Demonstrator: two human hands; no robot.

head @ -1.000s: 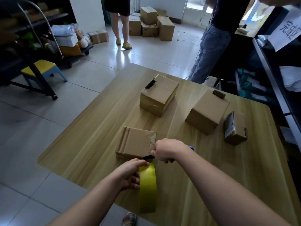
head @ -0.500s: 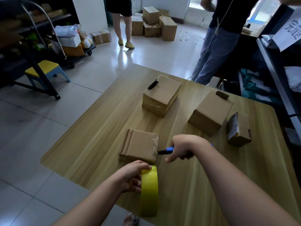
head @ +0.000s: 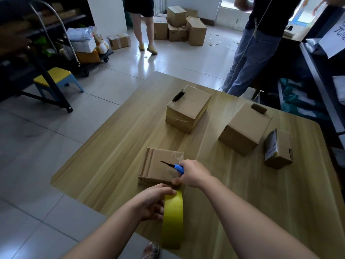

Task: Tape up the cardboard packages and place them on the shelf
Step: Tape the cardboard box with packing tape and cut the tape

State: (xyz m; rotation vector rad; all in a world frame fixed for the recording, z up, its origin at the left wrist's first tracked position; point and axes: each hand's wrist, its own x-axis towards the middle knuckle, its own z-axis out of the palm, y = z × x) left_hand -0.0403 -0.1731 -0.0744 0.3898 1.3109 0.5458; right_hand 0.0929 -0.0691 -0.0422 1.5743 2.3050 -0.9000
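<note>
**boxnerd:** So what was each hand doing at that freeze?

**me:** From my remote seat, the left hand [head: 151, 202] had its fingers [head: 158, 212] curled round the big yellow roll of tape [head: 172, 219]. The roll stood on edge at the near rim of the pale wooden bench [head: 112, 165]. My guess is that kept the strip taut and feeding straight. The right hand [head: 192, 174] was clenched on a blue-handled utility knife [head: 175, 166]. Its blade was out over the flat brown cardboard package [head: 158, 171], which lay just beyond the roll. One fingertip seemed to press the package's near corner, probably pinning the tape end.

**boxnerd:** Any labels readable?

**me:** Not really. The small cardboard box with a printed label [head: 278, 148] at the far right was too tiny to read. A white paper sign [head: 334, 40] hung on the dark metal shelf [head: 315, 79], with bold Chinese characters cut off by the frame. A taller cardboard box [head: 188, 109] and another plain brown box [head: 242, 129] sat mid-bench, and none were shelved yet.
</note>
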